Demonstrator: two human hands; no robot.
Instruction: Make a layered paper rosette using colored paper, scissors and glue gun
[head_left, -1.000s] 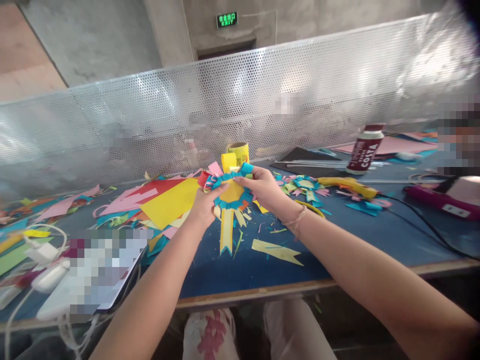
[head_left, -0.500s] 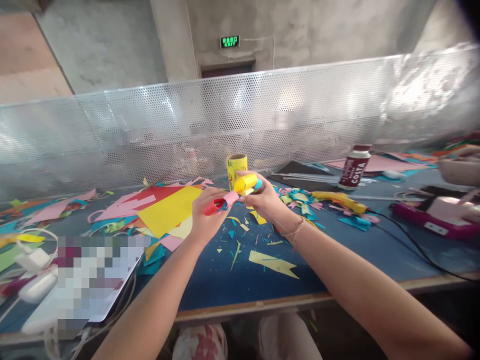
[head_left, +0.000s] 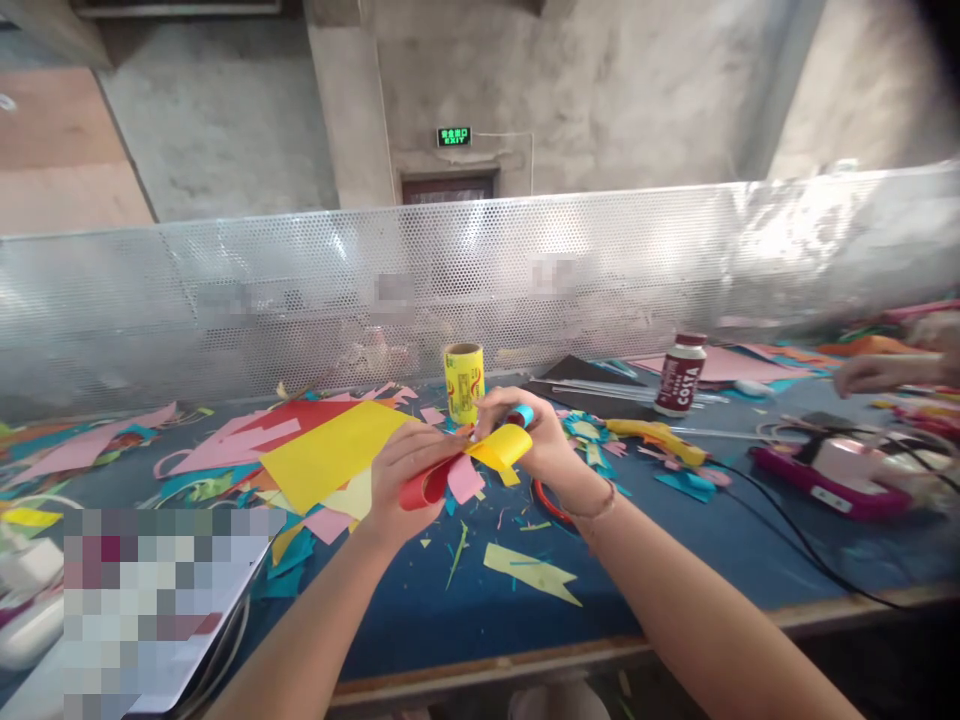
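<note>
Both hands are raised together over the middle of the table, pinching a paper piece made of looped strips. My left hand [head_left: 401, 470] is closed on it beside the red paper loop [head_left: 427, 487]. My right hand [head_left: 544, 445] is closed round its other side, by the yellow paper loop [head_left: 502, 447] and a small blue loop [head_left: 520, 414]. A pink strip [head_left: 465, 481] hangs down between the hands. Where the strips meet, my fingers partly hide the join. Just behind the hands stands a yellow printed roll [head_left: 463, 385], upright.
Yellow paper [head_left: 330, 455] and scraps lie left. A pixelated device [head_left: 202, 620] is front left. At right are a yellow-handled glue gun [head_left: 660, 441] with a black cord, a Costa bottle [head_left: 682, 378] and a purple power strip [head_left: 832, 480]. Another person's hand [head_left: 885, 375] is far right. A perforated metal screen [head_left: 300, 300] runs behind.
My view has tilted upward. The looped paper piece has turned in my hands, and the pink strip now hangs lower. The other person's hand at right has changed position.
</note>
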